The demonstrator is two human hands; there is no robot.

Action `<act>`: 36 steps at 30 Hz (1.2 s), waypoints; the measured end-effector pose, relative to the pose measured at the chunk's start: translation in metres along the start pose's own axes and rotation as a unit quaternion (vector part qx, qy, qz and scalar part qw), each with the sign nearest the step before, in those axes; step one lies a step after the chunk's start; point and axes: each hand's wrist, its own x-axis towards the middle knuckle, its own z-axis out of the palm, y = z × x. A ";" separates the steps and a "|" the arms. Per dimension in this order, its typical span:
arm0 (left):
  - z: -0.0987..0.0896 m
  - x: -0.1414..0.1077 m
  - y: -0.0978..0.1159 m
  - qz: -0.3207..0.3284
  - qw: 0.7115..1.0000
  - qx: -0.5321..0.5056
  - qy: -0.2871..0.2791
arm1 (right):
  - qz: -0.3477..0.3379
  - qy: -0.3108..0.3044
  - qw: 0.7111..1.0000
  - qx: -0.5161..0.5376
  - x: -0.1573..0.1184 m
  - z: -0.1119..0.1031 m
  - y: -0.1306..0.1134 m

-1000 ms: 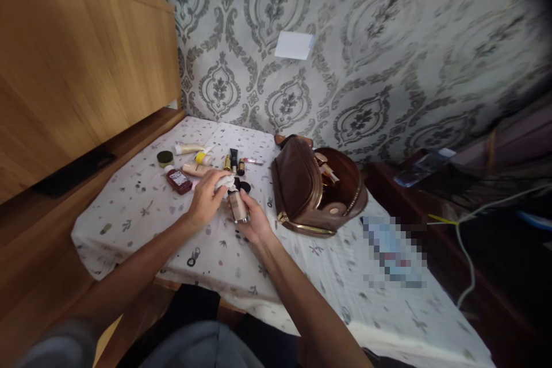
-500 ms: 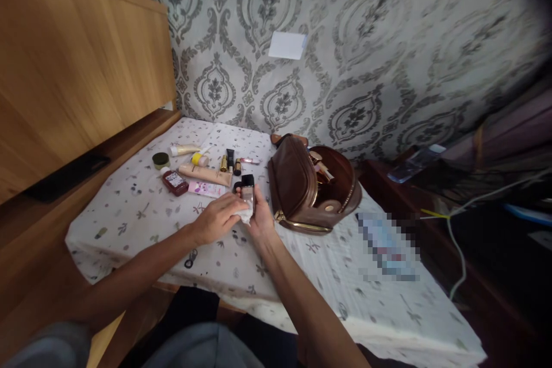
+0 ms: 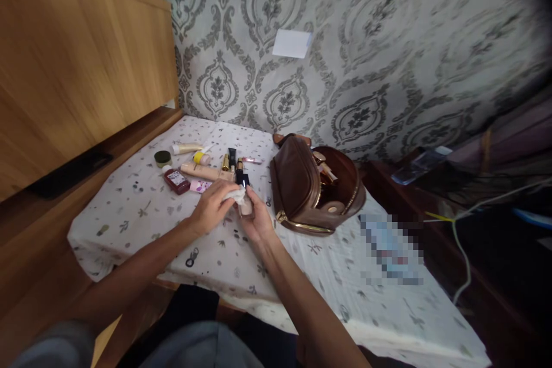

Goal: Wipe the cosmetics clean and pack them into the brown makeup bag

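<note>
My right hand [image 3: 257, 219] grips a small glass bottle [image 3: 246, 207] of beige liquid with a black cap. In my left hand [image 3: 212, 207] is a crumpled white tissue [image 3: 235, 194], pressed against the bottle near its cap. Just beyond my hands lie a large beige tube [image 3: 204, 172], a pink tube [image 3: 199, 185], a dark red bottle [image 3: 176, 180], a green-lidded jar [image 3: 163, 158], a yellow-banded bottle [image 3: 201, 158], a cream tube [image 3: 187, 149] and small black and gold tubes [image 3: 232, 156].
An open brown bag [image 3: 295, 184] with cosmetics inside stands right of my hands. A blurred-out packet [image 3: 390, 247] lies farther right on the patterned cloth [image 3: 150, 241]. A wooden cabinet [image 3: 86, 63] borders the left; a patterned wall rises behind.
The tissue has moved from the lower part of the bottle up to near its cap. My left hand has shifted slightly with it, and the view has turned a little.
</note>
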 end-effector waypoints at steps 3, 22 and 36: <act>-0.004 0.004 -0.004 -0.070 0.997 -0.003 0.043 | 0.021 -0.023 0.999 -0.035 -0.004 0.002 0.002; -0.004 -0.002 0.008 0.035 0.991 -0.088 -0.092 | -0.014 -0.008 1.000 -0.010 0.012 -0.014 -0.007; -0.004 0.001 0.001 -0.057 0.998 -0.031 0.024 | 0.048 -0.056 0.997 -0.030 -0.001 -0.004 0.006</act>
